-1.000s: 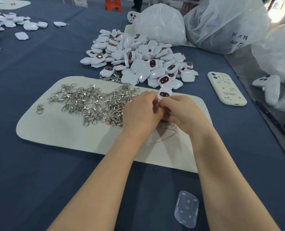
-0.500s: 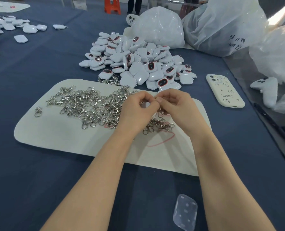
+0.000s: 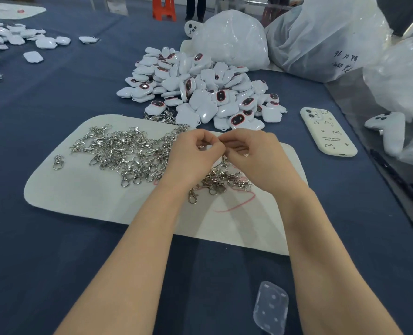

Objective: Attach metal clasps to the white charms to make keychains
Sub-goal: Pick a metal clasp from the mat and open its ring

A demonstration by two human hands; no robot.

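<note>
White charm point(image 3: 215, 162) over the middle of the table point(image 3: 43, 274), gripped by the curled fingers of my left hand point(image 3: 195, 157), its upper end meeting the metal clasp point(image 3: 221, 141) pinched just to its right by the fingers of my right hand point(image 3: 254, 153).

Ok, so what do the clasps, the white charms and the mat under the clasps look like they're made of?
Clasps: metal, it seems, with a polished silver finish; they glint with sharp highlights.
Charms: probably hard plastic, glossy white with dark, red-rimmed faces; smooth moulded curves with bright reflections.
Mat: likely felt or foam, matt off-white; no shine and a soft cut edge.
</note>
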